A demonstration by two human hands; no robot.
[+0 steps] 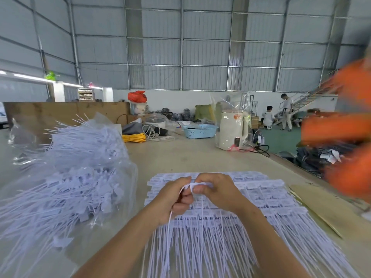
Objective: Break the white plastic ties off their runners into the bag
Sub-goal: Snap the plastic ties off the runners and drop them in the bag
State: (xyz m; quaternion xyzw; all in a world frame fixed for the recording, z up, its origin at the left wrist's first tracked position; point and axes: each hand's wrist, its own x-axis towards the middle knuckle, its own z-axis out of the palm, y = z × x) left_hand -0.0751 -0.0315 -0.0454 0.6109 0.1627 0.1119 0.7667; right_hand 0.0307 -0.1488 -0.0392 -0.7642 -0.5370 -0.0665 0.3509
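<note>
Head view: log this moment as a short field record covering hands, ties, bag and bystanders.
left hand: left hand grips white ties whose tails hang down
right hand: right hand pinches the tag end of a tie against the left
unbroken stock: sheets of ties on runners spread under both hands
bag: clear plastic bag on the left, heaped with loose ties
surface: table
far items: white kettle, blue basket
bystander: blurred orange sleeve at right
</note>
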